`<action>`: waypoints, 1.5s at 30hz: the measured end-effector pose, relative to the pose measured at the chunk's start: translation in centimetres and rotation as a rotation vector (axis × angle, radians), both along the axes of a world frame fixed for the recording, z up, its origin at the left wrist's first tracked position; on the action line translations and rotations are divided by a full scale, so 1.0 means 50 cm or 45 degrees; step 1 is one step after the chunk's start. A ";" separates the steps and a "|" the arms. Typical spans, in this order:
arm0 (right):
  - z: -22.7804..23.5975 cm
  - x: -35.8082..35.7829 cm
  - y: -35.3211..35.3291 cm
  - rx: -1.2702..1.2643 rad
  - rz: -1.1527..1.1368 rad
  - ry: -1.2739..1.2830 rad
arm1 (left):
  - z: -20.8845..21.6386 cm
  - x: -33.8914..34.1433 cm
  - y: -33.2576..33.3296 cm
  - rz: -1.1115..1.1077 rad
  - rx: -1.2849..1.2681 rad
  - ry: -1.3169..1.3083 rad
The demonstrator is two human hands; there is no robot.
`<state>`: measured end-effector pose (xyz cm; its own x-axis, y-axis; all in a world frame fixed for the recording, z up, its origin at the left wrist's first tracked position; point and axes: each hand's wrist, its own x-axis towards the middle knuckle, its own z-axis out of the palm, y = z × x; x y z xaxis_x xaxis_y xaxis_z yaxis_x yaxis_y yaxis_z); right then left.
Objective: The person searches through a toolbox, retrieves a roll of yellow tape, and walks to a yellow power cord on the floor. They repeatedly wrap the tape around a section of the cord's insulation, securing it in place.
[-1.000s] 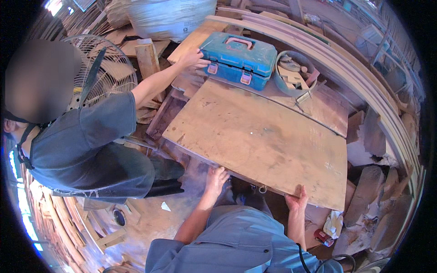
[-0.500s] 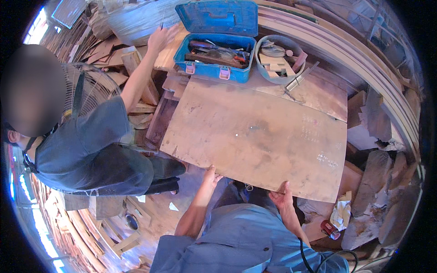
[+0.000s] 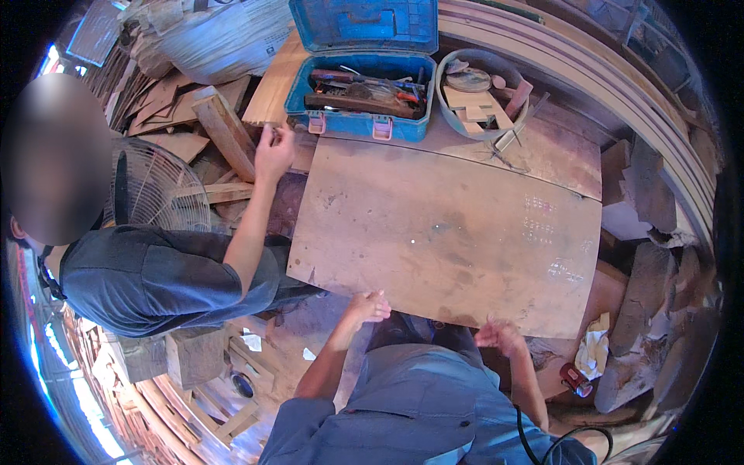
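— Where's the board?

— The plywood sheet (image 3: 449, 232) fills the middle of the frame, flat on the table (image 3: 558, 151). My left hand (image 3: 370, 305) and right hand (image 3: 500, 335) sit at its lower edge, touching or just off it; both grips look loosely curled, neither closed on the sheet.

— How will it handle?

— I'd judge it stiff, broad and fairly heavy (awkward for one person), rough enough not to slip. I'd take it by the near edge, hands spread wide.

— What's around it?

— An open blue toolbox (image 3: 360, 93) and a round tub of offcuts (image 3: 480, 93) along the top edge. The co-worker's hand (image 3: 273, 152) hovers at upper left, beside a fan (image 3: 159, 190).

— Anything changed?

— A second ago that hand rested by the closed toolbox; now the lid is up and the hand is back.
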<state>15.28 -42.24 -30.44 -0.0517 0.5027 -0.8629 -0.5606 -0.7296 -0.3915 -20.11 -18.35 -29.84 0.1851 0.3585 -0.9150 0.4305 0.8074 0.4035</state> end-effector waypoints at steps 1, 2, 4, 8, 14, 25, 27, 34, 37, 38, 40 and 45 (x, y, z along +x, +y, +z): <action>0.006 0.002 0.022 0.020 -0.007 -0.147 | 0.008 -0.001 0.023 -0.051 0.039 -0.022; 0.010 0.005 0.052 0.052 -0.006 -0.293 | -0.001 -0.013 0.043 -0.066 0.174 -0.050; 0.006 0.005 0.088 0.090 -0.014 -0.615 | -0.051 -0.046 0.065 -0.126 0.591 -0.063; -0.044 -0.029 0.100 0.036 -0.018 -1.301 | -0.117 -0.096 0.026 0.311 1.212 0.363; -0.102 -0.138 0.029 -0.554 0.247 -1.862 | -0.238 -0.233 -0.014 0.690 0.155 -0.118; -0.087 -0.104 0.190 -0.775 0.831 -1.436 | -0.240 -0.203 0.040 1.210 -0.588 -0.302; -0.084 -0.100 0.231 -0.899 0.930 -1.325 | -0.247 -0.229 0.018 0.663 -0.232 -0.167; -0.122 -0.093 0.196 -0.903 0.984 -1.318 | -0.169 -0.199 -0.002 0.271 -0.139 -0.006; -0.101 -0.086 0.220 -0.952 0.993 -1.239 | -0.156 -0.190 -0.007 0.263 -0.167 0.003; -0.100 -0.084 0.219 -0.943 0.987 -1.238 | -0.153 -0.185 -0.004 0.249 -0.163 0.003; -0.099 -0.083 0.216 -0.945 0.996 -1.232 | -0.143 -0.182 0.002 0.214 -0.148 0.008; -0.105 -0.083 0.216 -0.967 0.982 -1.242 | -0.109 -0.152 0.077 -0.408 0.102 0.150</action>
